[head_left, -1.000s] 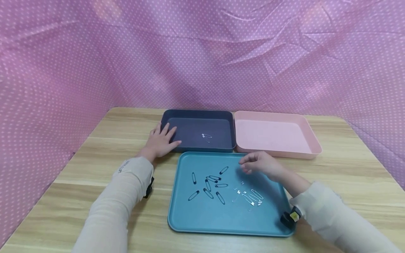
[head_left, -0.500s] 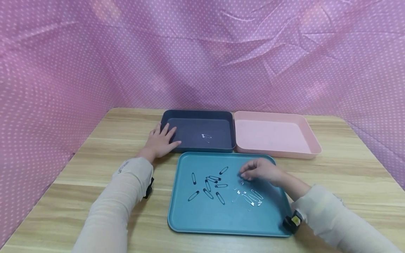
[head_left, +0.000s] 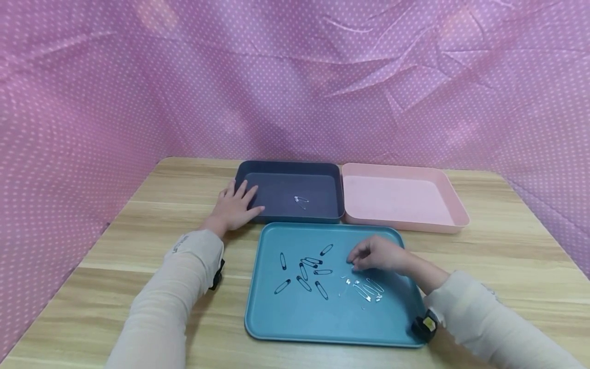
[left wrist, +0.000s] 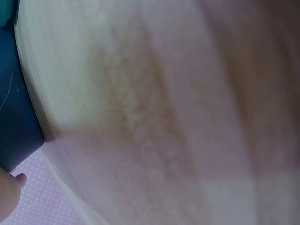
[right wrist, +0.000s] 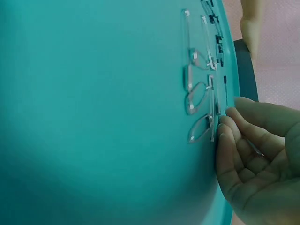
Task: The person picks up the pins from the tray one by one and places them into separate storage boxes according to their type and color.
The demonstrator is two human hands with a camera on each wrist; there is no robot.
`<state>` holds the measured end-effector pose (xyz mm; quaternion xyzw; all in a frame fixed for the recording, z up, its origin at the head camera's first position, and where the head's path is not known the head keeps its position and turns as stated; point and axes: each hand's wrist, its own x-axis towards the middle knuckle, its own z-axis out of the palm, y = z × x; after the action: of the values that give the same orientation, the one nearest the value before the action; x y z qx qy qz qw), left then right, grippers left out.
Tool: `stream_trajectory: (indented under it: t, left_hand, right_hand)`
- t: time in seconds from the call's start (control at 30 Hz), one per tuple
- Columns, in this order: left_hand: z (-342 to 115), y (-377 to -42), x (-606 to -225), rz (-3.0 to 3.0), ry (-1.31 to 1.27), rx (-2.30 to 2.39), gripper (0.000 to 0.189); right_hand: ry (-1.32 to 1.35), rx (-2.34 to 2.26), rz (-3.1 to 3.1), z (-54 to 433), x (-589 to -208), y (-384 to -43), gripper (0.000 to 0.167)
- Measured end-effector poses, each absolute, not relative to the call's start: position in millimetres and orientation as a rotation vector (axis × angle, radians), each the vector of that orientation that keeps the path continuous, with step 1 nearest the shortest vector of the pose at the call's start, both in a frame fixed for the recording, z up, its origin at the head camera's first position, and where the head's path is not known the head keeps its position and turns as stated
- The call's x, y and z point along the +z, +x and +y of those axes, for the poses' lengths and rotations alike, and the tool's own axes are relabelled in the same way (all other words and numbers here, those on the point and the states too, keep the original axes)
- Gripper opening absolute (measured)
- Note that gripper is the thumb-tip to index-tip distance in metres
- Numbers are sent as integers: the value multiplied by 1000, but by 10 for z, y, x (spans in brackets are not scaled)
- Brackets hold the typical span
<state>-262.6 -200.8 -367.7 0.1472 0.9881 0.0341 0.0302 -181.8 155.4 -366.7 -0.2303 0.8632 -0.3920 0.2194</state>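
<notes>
There are three trays [head_left: 301, 322], nine black pins [head_left: 303, 283] and several silver pins [head_left: 361, 292] (count unclear).

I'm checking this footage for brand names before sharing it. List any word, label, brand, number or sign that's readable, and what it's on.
Readable text: none.
Left sleeve cuff: dark lettering, too small and blurred to read.
Black wrist device on the right arm: yellow patch, nothing legible.
Navy tray, teal tray, pink tray: no lettering visible.

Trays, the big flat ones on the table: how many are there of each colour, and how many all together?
Dark blue tray: 1
Pink tray: 1
Teal tray: 1
Total: 3 trays
</notes>
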Motion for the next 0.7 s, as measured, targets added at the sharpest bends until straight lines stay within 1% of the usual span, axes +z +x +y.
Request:
stream_trajectory:
  t: [0.17,0.43,0.7]
  left_hand:
    - [-2001,-2621,-3669,3045,466,126,71]
    - [-2016,-2627,-3692,3035,454,98,72]
    - [-1996,-2635,-3708,3052,460,99,69]
  right_hand:
    - [-706,-1020,2428,1529,-3679,-1816,15]
    - [-706,-981,2430,1499,-3706,-1852,10]
    - [-732,-972,2407,1517,-3722,-1863,4]
